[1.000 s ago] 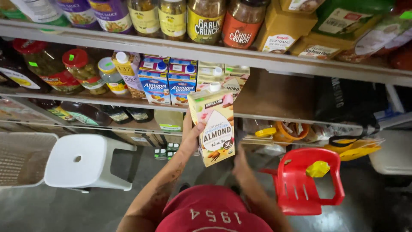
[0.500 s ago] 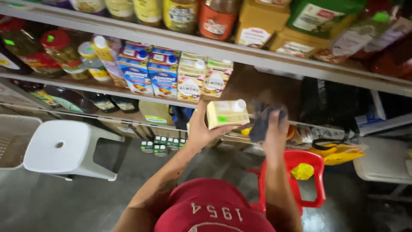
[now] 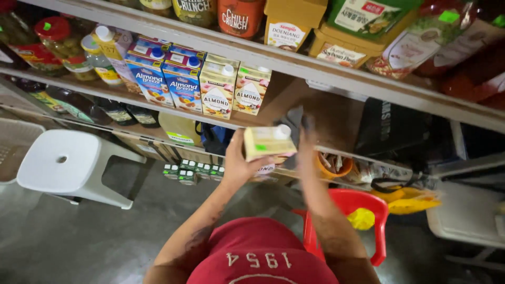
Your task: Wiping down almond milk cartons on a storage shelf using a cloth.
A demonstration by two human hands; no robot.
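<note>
— While the left hand point(image 3: 239, 163) gripped the pale yellow carton point(image 3: 269, 142) from below and behind, where did the carton sit?

— It was held in the air just in front of the middle shelf point(image 3: 336, 118), top face turned toward the camera, white cap at its right end. The fingers wrapped its left side and underside.

— And the other hand?

— The right hand point(image 3: 306, 139) was raised just right of the carton, blurred; it seemed to hold a dark cloth point(image 3: 295, 118) against the carton's right end, but I could not tell whether the fingers were closed on it.

— How many cartons stood on that shelf?

— Four that I could count: two blue cartons point(image 3: 165, 76) to the left, then two cream cartons point(image 3: 234, 87) beside them, all upright and touching in a row. Farther left stood jars point(image 3: 50, 39) with red and green lids, their number unclear.

— Above?

— The top shelf point(image 3: 294, 58) carried jars and tubs, only partly in frame, including yellow tubs point(image 3: 321, 31) and a green packet point(image 3: 368, 16).

— What of the room?

— A grey concrete floor point(image 3: 94, 231) lay below. One white plastic stool point(image 3: 68, 168) stood at the left, one red plastic chair point(image 3: 350, 215) at the right near the person, who wore a red cap point(image 3: 258, 255). Small green-topped packs point(image 3: 192, 171) sat on the floor under the shelving, and a yellow bag point(image 3: 407, 200) lay at the right.
</note>
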